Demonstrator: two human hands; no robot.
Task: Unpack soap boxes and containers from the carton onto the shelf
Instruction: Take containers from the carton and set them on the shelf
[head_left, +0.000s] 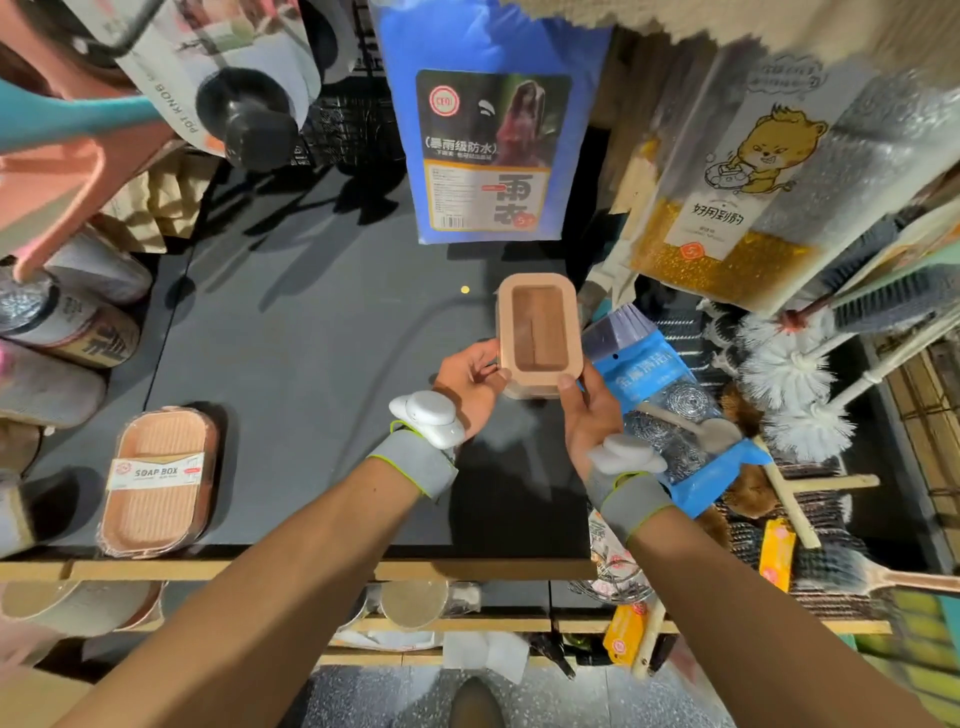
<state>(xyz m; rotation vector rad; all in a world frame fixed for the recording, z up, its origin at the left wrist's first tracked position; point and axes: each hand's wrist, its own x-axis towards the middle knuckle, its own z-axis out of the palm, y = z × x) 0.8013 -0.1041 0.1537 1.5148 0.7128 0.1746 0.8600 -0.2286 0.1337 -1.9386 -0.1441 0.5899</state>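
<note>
Both hands are holding a peach container over the right part of the dark shelf, toward its right edge. The left hand is gripping the container's left side with curled fingers. The right hand is pinching the near right corner, thumb lying on the rim, its other fingers hidden behind the wall. The container is facing the camera with its open top showing a brownish inside. Whether its base is touching the shelf cannot be told.

A wrapped soap box is lying flat near the shelf's front left corner, well apart from the hands. A blue raincoat packet is hanging over the rear edge. A blue scourer pack is hanging just beside the right hand, with white bottle brushes further right. Grey wristbands are wrapping both wrists, left and right — each carrying a white device
</note>
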